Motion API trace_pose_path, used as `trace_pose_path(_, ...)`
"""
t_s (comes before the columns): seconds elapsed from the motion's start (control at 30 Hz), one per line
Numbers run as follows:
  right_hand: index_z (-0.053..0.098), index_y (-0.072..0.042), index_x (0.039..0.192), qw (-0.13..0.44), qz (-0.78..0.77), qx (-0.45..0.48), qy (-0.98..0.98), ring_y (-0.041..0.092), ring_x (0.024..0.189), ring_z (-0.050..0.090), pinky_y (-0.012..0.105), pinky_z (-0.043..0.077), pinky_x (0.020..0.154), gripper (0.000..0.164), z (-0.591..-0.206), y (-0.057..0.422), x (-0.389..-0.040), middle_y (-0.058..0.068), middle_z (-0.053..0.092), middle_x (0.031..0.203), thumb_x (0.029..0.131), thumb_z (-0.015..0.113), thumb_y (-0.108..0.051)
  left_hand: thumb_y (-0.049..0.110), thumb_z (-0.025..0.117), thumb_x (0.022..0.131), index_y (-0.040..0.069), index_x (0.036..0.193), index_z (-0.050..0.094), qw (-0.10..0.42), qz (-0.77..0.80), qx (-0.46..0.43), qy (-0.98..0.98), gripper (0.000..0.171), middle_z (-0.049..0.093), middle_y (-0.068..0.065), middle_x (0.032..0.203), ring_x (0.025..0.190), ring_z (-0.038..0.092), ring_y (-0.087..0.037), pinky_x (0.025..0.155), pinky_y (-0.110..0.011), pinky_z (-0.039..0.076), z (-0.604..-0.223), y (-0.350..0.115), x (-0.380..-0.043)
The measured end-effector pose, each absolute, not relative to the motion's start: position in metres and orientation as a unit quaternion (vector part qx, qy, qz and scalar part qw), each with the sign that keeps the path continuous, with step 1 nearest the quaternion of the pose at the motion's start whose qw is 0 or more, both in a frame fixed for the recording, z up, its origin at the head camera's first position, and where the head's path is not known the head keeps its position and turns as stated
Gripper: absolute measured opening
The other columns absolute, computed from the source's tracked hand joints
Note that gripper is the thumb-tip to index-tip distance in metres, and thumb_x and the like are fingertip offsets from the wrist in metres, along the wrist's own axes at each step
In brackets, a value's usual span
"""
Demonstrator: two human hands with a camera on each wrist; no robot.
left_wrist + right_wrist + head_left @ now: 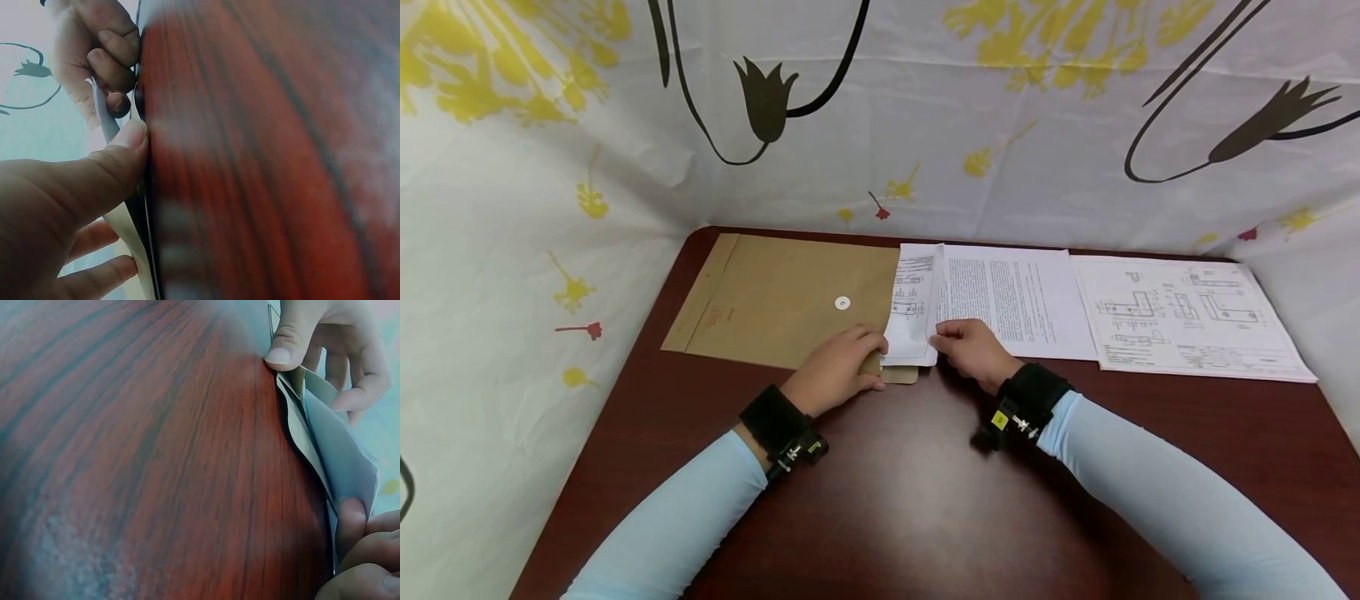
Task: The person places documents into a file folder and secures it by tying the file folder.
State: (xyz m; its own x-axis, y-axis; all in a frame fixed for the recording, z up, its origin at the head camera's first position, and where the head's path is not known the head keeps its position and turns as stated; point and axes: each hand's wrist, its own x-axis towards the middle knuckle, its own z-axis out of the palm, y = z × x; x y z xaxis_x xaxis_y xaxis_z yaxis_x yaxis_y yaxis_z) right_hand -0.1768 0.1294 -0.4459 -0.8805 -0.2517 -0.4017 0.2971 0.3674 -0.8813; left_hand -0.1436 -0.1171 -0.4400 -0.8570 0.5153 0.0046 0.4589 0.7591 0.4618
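Observation:
A brown paper envelope (775,292) with a round white button lies at the back left of the table, its mouth facing right. My left hand (838,367) grips the near corner of that mouth, thumb below and fingers above. Printed sheets (912,337) with line drawings stand partly inside the mouth, their right side bent upward. My right hand (976,350) pinches the near right corner of these sheets. In the right wrist view, the sheets (337,444) go in between the envelope's spread layers. A lower strip of the envelope (899,376) sticks out beneath them.
A sheet of dense printed text (1030,300) lies right of the envelope, partly behind my right hand. Farther right is a stack of technical drawings (1195,321). The dark wooden table (925,500) backs onto a patterned white curtain (925,125).

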Motion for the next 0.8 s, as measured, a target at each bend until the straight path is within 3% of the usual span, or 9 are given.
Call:
trace_pose_path(0.23,0.064,0.001,0.126,0.236,-0.553,0.018,0.799,0.009,0.051,0.037,0.024,0.033,0.046,0.03,-0.444,0.127,-0.177,-0.003,0.046,0.067,0.101,0.058,-0.015,0.032,0.083,0.083,0.017,0.112,0.06,0.062,0.241,0.262,0.932,0.04,0.055,0.002,0.128,0.11,0.055,-0.015,0.096,-0.033,0.049,-0.44,-0.117,-0.144)
trace_pose_path(0.43,0.066,0.001,0.124,0.225,-0.549,0.009,0.805,0.008,0.051,0.038,0.024,0.033,0.046,0.029,-0.446,0.125,-0.176,-0.001,0.049,0.07,0.1,0.06,-0.015,0.03,0.081,0.085,0.017,0.1,0.056,0.058,0.234,0.268,0.933,0.032,0.055,0.003,0.119,0.097,0.054,-0.014,0.085,-0.029,0.049,-0.439,-0.116,-0.145)
trace_pose_path(0.8,0.065,0.006,0.123,0.217,-0.555,-0.002,0.803,0.008,0.052,0.039,0.023,0.034,0.049,0.03,-0.447,0.118,-0.176,0.0,0.053,0.073,0.099,0.06,-0.01,0.032,0.08,0.084,0.017,0.095,0.053,0.055,0.218,0.276,0.934,0.033,0.054,0.003,0.117,0.093,0.053,-0.014,0.08,-0.028,0.048,-0.438,-0.118,-0.147)
